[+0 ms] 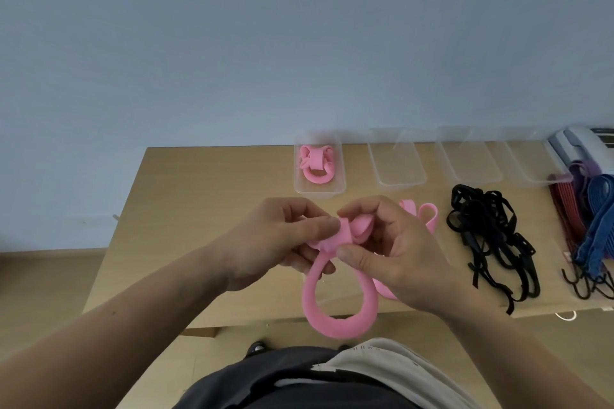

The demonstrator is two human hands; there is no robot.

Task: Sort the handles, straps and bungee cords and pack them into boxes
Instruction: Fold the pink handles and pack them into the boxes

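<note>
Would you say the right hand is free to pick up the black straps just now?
Probably not yet: the right hand pinches the pink handle; the black straps lie uncovered to its right.

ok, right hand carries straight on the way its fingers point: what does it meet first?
The right hand points left: first the pink handle it pinches, then probably the left hand right behind; depth unclear.

A tan wooden table (199, 196) carries 4 clear boxes (397, 176) in a row along its far edge. Nearer lie pink handles (428, 216), then a heap of black straps (488, 236), then red, blue and purple bungee cords (594, 219). A grey device (578, 146) sits at the far right corner.
</note>
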